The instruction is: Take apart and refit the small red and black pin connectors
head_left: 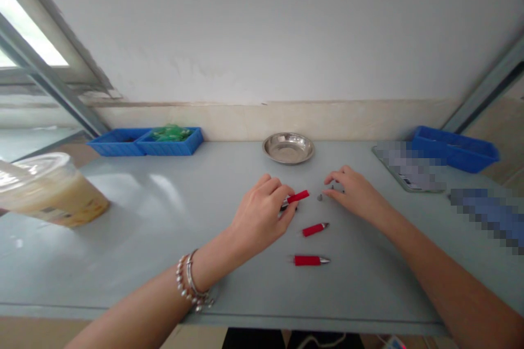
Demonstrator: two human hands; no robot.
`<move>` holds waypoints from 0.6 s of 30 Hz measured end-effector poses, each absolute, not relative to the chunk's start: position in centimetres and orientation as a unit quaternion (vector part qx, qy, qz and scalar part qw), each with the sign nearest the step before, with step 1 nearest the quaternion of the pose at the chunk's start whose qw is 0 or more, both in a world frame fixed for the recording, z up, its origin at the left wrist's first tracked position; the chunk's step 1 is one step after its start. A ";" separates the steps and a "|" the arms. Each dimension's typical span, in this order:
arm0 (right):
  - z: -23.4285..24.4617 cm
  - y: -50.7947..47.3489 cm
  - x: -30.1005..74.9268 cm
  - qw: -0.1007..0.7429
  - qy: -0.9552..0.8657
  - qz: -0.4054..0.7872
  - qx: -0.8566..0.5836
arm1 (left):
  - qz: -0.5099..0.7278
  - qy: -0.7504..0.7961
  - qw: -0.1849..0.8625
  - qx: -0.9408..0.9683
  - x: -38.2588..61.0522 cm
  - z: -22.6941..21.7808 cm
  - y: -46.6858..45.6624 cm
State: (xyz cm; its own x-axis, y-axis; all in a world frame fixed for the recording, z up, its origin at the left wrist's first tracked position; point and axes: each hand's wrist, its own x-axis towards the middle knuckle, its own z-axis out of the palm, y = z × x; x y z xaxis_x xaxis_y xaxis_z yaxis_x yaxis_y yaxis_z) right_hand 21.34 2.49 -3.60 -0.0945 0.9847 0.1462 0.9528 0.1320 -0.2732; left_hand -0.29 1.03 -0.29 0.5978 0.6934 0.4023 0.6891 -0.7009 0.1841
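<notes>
My left hand is closed around a red pen barrel, whose red end points right past the fingertips. A dark bit shows under those fingers; I cannot tell what it is. My right hand is just to the right, thumb and forefinger apart. A small grey cone-shaped pen tip lies on the table by its thumb, and a similar small grey piece shows in the gap between its fingers. Nearer the front edge lie two red pen barrels with tips fitted, one slanted and one level.
A shallow metal dish stands at the back by the wall. Blue bins sit at the back left and back right. A drink cup stands at left. A phone-like slab and a blurred blue item lie at right.
</notes>
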 end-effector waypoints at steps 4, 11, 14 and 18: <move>-3.8 2.8 21.3 0.148 -0.750 0.075 -0.640 | 0.231 0.378 0.003 0.896 -0.3 -0.3 0.9; -3.5 2.8 21.1 0.129 -0.745 0.088 -0.649 | 0.226 0.377 0.000 0.898 -0.3 -0.3 0.8; -3.4 2.6 21.3 0.135 -0.743 0.091 -0.649 | 0.228 0.374 -0.001 0.899 -0.3 -0.4 0.8; -3.4 2.5 21.4 0.122 -0.741 0.114 -0.650 | 0.225 0.373 -0.001 0.900 -0.2 -0.5 0.8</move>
